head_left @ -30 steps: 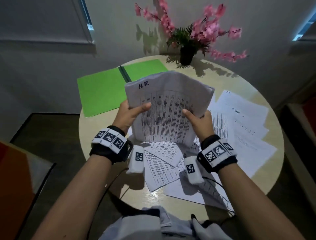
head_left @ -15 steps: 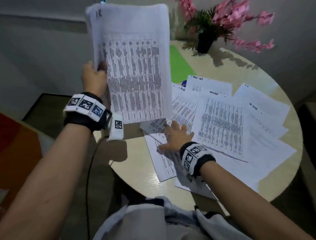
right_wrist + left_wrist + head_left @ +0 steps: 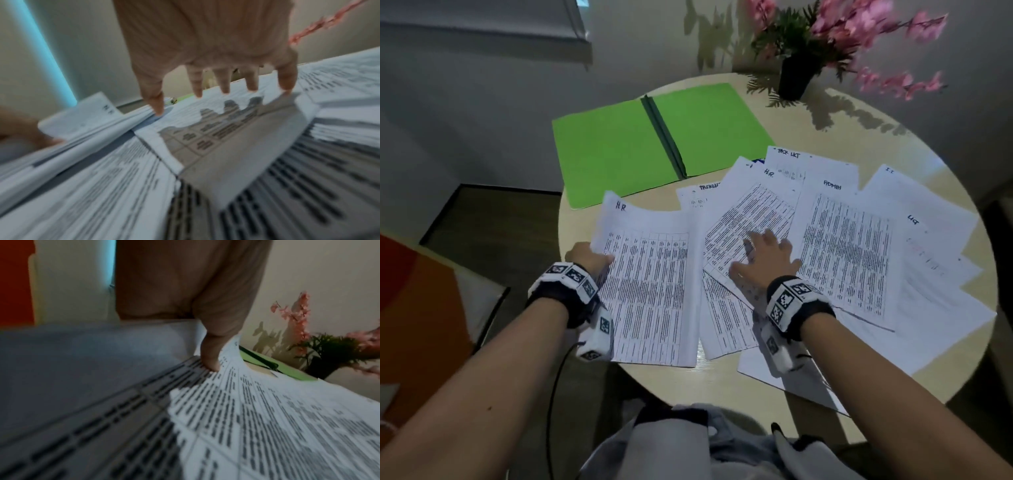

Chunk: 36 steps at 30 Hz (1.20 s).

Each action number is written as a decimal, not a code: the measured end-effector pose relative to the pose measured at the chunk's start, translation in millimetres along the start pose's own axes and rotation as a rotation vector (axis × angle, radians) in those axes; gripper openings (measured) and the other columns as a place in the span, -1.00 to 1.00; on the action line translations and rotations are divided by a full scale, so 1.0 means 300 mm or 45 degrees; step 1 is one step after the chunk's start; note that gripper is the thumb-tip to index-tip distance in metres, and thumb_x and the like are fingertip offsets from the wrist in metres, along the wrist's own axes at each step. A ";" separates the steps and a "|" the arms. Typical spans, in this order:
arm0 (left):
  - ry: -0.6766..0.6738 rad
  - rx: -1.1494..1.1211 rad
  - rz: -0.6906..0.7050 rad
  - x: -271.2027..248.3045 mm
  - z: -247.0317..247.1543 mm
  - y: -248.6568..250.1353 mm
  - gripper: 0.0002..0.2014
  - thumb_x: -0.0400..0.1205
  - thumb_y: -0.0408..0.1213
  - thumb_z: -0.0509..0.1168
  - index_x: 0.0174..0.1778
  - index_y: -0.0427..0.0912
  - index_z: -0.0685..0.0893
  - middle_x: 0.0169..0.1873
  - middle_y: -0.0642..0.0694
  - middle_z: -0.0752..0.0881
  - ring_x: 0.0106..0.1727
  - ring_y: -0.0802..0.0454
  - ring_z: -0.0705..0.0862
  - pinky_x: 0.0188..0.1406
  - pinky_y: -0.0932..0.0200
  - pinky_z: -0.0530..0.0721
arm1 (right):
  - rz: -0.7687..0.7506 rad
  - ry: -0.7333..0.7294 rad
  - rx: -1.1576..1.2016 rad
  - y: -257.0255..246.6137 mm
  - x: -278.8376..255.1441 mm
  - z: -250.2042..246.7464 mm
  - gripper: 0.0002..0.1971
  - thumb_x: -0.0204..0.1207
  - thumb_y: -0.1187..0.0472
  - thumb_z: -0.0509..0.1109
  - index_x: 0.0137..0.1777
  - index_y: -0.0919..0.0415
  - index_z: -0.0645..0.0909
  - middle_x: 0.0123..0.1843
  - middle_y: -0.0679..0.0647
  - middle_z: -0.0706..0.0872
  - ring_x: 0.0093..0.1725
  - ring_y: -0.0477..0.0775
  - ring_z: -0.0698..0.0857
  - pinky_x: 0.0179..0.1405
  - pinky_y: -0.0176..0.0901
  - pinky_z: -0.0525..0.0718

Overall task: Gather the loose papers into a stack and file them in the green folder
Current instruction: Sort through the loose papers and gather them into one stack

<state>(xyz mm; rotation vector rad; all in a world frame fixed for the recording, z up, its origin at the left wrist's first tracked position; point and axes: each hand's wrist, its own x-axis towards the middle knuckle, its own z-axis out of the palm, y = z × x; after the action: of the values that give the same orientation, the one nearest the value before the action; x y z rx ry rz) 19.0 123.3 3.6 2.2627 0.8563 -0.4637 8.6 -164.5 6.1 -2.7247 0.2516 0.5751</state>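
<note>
The round table (image 3: pixel 599 349) carries everything, and the green folder (image 3: pixel 619 150) lies open on it beyond both hands, nearer the left one, its spine running away from the person and slightly leftward. To the right of the right hand the loose papers (image 3: pixel 852 253) spread in an overlapping fan, their long edges pointing roughly away from the person. The gathered stack (image 3: pixel 654 284) sits between the hands, its long axis about parallel to the folder's spine, so the filing move would probably be a short push forward and left. The left hand (image 3: pixel 589 257) grips the stack's left edge, thumb on top and fingers hidden beneath. The right hand (image 3: pixel 763 260) lies flat with fingers spread, pressing on a tilted sheet (image 3: pixel 753 219) just right of the stack; it holds nothing. The left wrist view alone shows the thumb (image 3: pixel 209 353) bending the top page, while the right wrist view alone shows the fingertips (image 3: pixel 225 87) touching paper and the stack's layered edge (image 3: pixel 115 126), though blurred
</note>
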 end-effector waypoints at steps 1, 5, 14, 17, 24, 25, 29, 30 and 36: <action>0.071 -0.009 -0.019 -0.003 0.005 0.011 -0.46 0.52 -0.31 0.40 0.37 -0.48 0.45 0.32 -0.45 0.58 0.33 -0.37 0.57 0.28 -0.13 0.55 | 0.085 0.067 -0.037 0.015 0.007 -0.010 -0.23 0.44 -0.11 0.33 0.59 -0.05 0.05 0.70 0.06 -0.07 0.65 0.36 -0.10 0.51 0.46 0.05; 0.340 0.077 0.134 -0.019 0.038 0.145 -0.20 0.42 -0.36 0.47 0.51 -0.32 0.20 0.52 -0.36 0.24 0.54 -0.31 0.24 0.47 -0.21 0.32 | 0.364 0.112 0.008 0.089 0.020 -0.017 -0.22 0.47 0.11 0.36 0.59 0.17 0.01 0.66 0.25 0.00 0.60 0.42 0.07 0.50 0.34 0.21; -0.223 0.696 0.765 -0.086 0.314 0.334 -0.13 0.39 -0.10 0.42 0.58 0.06 0.10 0.56 -0.25 0.10 0.52 -0.35 0.17 0.36 -0.28 0.39 | 0.004 0.158 0.525 -0.023 -0.003 -0.077 -0.71 0.59 0.15 0.23 -0.35 0.23 0.54 -0.21 0.07 0.59 0.00 0.13 0.54 0.14 0.05 0.43; -0.226 0.722 0.728 -0.076 0.392 0.415 -0.22 0.49 -0.32 0.29 0.60 -0.07 0.05 0.59 -0.20 0.11 0.52 -0.37 0.15 0.34 -0.28 0.40 | -0.153 -0.119 0.707 -0.038 -0.017 -0.073 -0.57 0.65 0.10 0.11 -0.19 0.49 0.59 -0.07 0.34 0.68 0.01 0.25 0.62 0.20 0.02 0.50; -0.204 0.530 0.615 -0.011 0.372 0.446 -0.51 0.58 -0.46 0.21 0.44 -0.44 0.28 0.48 -0.36 0.19 0.30 -0.44 0.50 0.26 -0.16 0.49 | 0.665 0.408 0.618 0.155 0.031 -0.047 -0.45 0.45 0.02 0.38 0.39 0.25 0.41 0.45 0.21 0.42 0.45 0.26 0.37 0.41 0.21 0.37; -0.221 0.483 0.605 -0.006 0.374 0.447 -0.50 0.58 -0.46 0.22 0.44 -0.44 0.28 0.47 -0.36 0.18 0.30 -0.42 0.51 0.27 -0.14 0.49 | 0.783 0.416 0.733 0.174 0.031 -0.055 -0.38 0.42 0.09 0.40 0.45 0.28 0.32 0.49 0.24 0.37 0.48 0.28 0.34 0.44 0.23 0.38; -0.304 0.378 0.607 0.008 0.382 0.456 -0.58 0.62 -0.42 0.18 0.42 -0.36 0.35 0.46 -0.36 0.21 0.39 -0.33 0.45 0.41 -0.04 0.42 | 0.698 0.316 1.302 0.147 0.056 -0.084 -0.44 0.51 0.32 0.28 0.50 0.34 0.24 0.13 0.11 0.50 0.16 0.06 0.50 0.15 -0.16 0.56; -0.323 0.388 0.613 0.005 0.382 0.458 -0.61 0.63 -0.39 0.17 0.40 -0.34 0.38 0.46 -0.36 0.22 0.38 -0.34 0.45 0.41 -0.03 0.41 | 0.628 0.259 1.254 0.123 0.064 -0.093 -0.57 0.53 0.37 0.25 0.40 0.37 0.36 -0.04 0.07 0.52 0.05 0.04 0.50 -0.06 -0.25 0.59; -0.321 0.525 0.704 -0.023 0.383 0.428 -0.86 0.59 -0.43 0.17 0.03 -0.26 0.39 0.32 -0.37 0.32 0.35 -0.34 0.36 0.02 0.09 0.35 | 0.222 0.548 0.790 0.088 0.048 -0.186 -0.70 0.49 0.54 0.13 0.08 0.40 0.64 -0.23 0.22 0.65 -0.20 0.17 0.60 -0.35 -0.30 0.50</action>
<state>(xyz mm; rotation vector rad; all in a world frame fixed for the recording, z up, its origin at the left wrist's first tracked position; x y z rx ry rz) 91.9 -31.7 -15.9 2.6004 -0.0132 -0.6862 35.2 -210.8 40.3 -2.1912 0.6566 -0.0657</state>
